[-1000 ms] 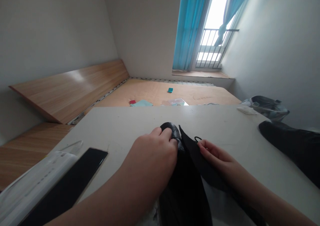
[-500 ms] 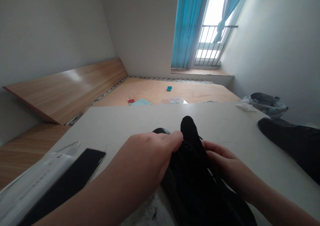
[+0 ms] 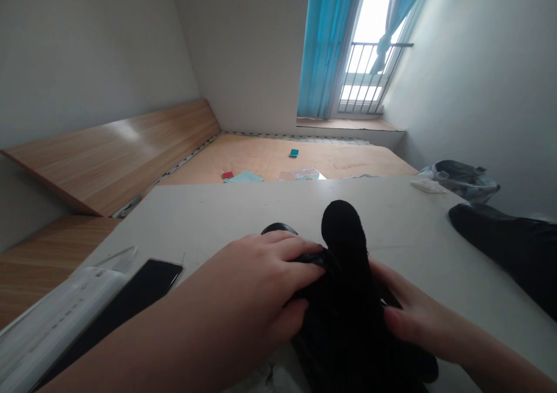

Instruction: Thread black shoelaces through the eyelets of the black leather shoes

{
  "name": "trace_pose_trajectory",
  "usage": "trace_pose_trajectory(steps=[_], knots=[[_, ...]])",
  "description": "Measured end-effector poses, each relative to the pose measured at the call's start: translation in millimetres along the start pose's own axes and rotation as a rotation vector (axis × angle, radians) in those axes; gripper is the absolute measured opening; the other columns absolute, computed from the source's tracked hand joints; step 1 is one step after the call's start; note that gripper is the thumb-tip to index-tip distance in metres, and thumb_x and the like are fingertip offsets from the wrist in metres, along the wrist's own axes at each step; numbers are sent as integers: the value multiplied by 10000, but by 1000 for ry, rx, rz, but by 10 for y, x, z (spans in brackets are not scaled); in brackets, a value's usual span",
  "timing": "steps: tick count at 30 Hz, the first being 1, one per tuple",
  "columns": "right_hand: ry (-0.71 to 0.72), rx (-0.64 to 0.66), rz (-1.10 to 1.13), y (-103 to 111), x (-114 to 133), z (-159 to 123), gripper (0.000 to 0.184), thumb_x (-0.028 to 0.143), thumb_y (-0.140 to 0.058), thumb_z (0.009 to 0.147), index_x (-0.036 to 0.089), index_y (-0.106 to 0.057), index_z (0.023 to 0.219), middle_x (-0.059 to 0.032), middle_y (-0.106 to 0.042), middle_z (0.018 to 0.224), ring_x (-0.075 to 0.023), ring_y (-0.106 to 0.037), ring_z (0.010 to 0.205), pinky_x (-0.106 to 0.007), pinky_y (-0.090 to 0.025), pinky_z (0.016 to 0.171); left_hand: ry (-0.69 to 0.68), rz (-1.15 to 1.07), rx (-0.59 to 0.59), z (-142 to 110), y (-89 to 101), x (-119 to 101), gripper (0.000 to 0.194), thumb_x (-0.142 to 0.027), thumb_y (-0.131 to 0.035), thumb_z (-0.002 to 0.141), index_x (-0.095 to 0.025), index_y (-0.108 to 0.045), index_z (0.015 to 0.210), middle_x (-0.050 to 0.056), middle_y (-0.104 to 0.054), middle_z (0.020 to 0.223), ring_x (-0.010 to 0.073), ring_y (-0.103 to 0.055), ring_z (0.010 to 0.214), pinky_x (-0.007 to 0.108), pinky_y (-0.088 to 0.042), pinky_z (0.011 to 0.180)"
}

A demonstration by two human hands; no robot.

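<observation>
A black shoe (image 3: pixel 348 323) lies on the pale table (image 3: pixel 209 219) in front of me, its toe toward the far edge. A black fabric piece, perhaps an insole or tongue (image 3: pixel 343 230), stands up out of it. My left hand (image 3: pixel 265 277) is closed over the shoe's left side, fingers pressing its top. My right hand (image 3: pixel 413 317) cups the shoe's right side, fingers curled round it.
A black phone (image 3: pixel 130 300) and a white packaged object (image 3: pixel 52 323) lie at the table's left. Another black shoe (image 3: pixel 505 242) sits at the right edge. Behind are a wooden bed platform (image 3: pixel 278 158) with small coloured items, a bagged bin (image 3: pixel 461 178), and a curtained window.
The black fabric piece, held flat to the right a second ago, now stands upright in the shoe. Both hands have closed in round the shoe and drawn it nearer.
</observation>
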State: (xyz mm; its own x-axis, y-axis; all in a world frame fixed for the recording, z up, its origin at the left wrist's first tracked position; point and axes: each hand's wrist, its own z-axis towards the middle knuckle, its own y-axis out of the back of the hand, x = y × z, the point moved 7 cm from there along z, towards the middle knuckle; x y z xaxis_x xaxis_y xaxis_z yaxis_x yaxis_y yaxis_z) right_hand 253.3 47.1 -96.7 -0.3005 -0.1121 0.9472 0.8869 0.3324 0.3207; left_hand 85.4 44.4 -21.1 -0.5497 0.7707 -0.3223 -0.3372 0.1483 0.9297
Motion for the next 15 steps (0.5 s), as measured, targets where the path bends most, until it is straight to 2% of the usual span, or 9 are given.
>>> trace_pose_trajectory(steps=[2,3,6,10,12,15], knots=[[-35,101,-34,-34,-23,-26,625,597,-807,607,217,-674,1086,-95,-643,1077,-324,-605,1044,-424,-527,889,29,-35,1,-29,-15,51,404,-114,-719,773,-271,-663,1141,-36,-652,1294,193,-626,1125,334,-502,970],[-39,123,-45,-40,-24,-31,599,566,-808,628,224,-657,1097,-90,-625,1109,-319,-590,1070,-425,-514,912,42,-45,-7,-49,-21,77,447,-121,-725,761,-259,-638,1177,-17,-648,1304,202,-622,1139,337,-501,976],[-19,57,-26,0,-4,1,370,514,-750,731,241,-645,959,-54,-608,1078,-281,-583,1055,-380,-512,889,50,-61,-10,-95,-52,131,533,-147,-711,749,-249,-577,1255,20,-628,1335,238,-609,1172,371,-501,986],[-76,-56,45,53,-37,43,345,556,-750,713,239,-641,794,-23,-622,811,-247,-618,835,-339,-529,733,54,-56,66,-102,-107,152,542,-155,-667,770,-338,-577,1272,-17,-500,1474,264,-633,1134,416,-512,966],[-85,-107,75,99,-26,32,358,558,-771,688,239,-673,818,-24,-634,766,-228,-616,756,-326,-532,683,57,-67,103,-102,-116,150,560,-157,-657,776,-349,-564,1294,-30,-458,1507,266,-631,1134,416,-501,977],[-63,-103,188,143,42,-15,387,527,-789,688,237,-714,932,-23,-660,772,-175,-612,666,-264,-529,596,55,-142,146,-112,-120,140,594,-186,-666,781,-305,-507,1341,-27,-528,1443,247,-600,1163,377,-476,1002]])
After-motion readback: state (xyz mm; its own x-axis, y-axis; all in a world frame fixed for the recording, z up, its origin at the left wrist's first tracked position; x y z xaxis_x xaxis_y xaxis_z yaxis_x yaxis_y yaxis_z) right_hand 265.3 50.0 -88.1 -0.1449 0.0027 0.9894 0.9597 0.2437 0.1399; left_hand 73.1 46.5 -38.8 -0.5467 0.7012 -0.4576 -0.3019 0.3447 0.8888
